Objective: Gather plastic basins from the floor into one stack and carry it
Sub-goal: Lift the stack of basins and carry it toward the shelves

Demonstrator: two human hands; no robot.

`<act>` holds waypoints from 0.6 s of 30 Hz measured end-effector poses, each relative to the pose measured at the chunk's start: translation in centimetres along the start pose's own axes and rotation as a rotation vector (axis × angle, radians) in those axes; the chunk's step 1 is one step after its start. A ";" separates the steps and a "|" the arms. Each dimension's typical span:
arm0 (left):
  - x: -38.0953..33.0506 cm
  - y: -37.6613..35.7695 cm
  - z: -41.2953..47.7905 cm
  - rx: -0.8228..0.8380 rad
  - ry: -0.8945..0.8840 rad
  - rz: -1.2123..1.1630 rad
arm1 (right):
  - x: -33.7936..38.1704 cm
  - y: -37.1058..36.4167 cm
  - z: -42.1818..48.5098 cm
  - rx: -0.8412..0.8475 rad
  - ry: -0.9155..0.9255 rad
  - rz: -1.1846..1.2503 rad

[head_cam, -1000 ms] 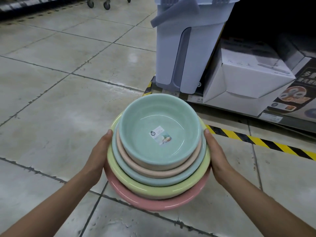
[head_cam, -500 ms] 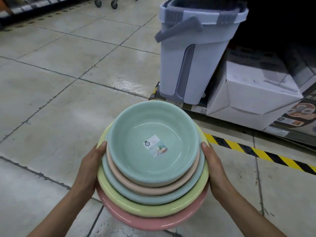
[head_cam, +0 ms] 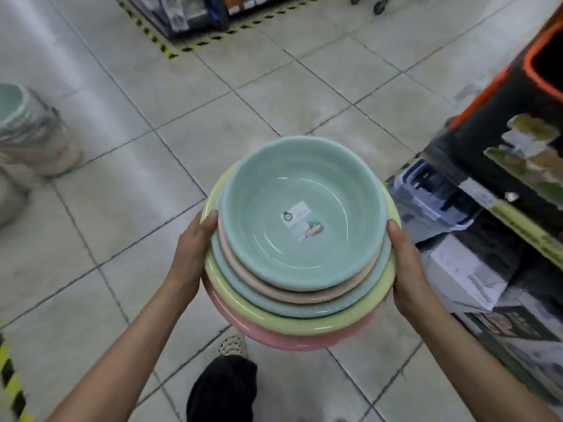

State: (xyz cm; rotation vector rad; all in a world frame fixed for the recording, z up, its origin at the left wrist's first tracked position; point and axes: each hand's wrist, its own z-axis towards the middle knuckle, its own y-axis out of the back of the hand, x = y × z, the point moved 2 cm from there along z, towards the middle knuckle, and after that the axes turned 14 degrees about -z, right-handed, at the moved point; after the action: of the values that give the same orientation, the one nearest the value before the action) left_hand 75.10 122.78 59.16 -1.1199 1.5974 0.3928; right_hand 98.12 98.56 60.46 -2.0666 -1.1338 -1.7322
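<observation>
The stack of basins [head_cam: 292, 312] is up in the air over the floor [head_cam: 213, 117], right in front of the person. A pink basin [head_cam: 289, 341] is at the bottom. Then come a yellow basin [head_cam: 274, 321], a blue one, a peach one and a green basin [head_cam: 304, 245] on top.

The left grip [head_cam: 192, 254] holds the left side of the stack. Its thumb lies on the yellow rim and its other fingers go under, where I cannot see them. The right grip [head_cam: 408, 263] does the same on the right side. Both are closed round the stack.

I think the gathering is done and the job now is carrying. To do it well, hold the stack flat so the top basins do not slide. Press the same on both sides. Fingers belong under the pink basin, as it bears all the others.

The shelf [head_cam: 502, 178] is close on the right, so walk toward the open floor. The stack hides the floor near the shoe [head_cam: 233, 345], so step slowly and look ahead
</observation>
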 end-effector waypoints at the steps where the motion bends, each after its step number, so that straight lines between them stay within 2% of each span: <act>1: -3.6 1.0 -2.4 -0.054 -0.013 -0.014 | 4.0 -0.7 -0.9 0.055 0.020 -0.001; 4: -13.4 4.6 -9.2 -0.205 -0.058 -0.046 | 15.3 -3.7 -4.1 0.184 0.081 -0.014; 9: -26.2 10.9 -19.4 -0.370 -0.176 -0.093 | 29.7 -11.2 -8.3 0.405 0.171 -0.048; 13: -31.6 16.9 -25.3 -0.542 -0.244 -0.165 | 38.1 -18.7 -11.0 0.533 0.263 -0.108; 18: -33.6 23.2 -29.1 -0.734 -0.323 -0.242 | 44.4 -29.4 -11.4 0.700 0.366 -0.200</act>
State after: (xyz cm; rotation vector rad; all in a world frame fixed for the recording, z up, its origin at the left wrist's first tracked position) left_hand 38.12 128.23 92.59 -1.6739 1.0242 0.9898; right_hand 70.39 129.99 95.20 -1.2073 -1.5637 -1.4115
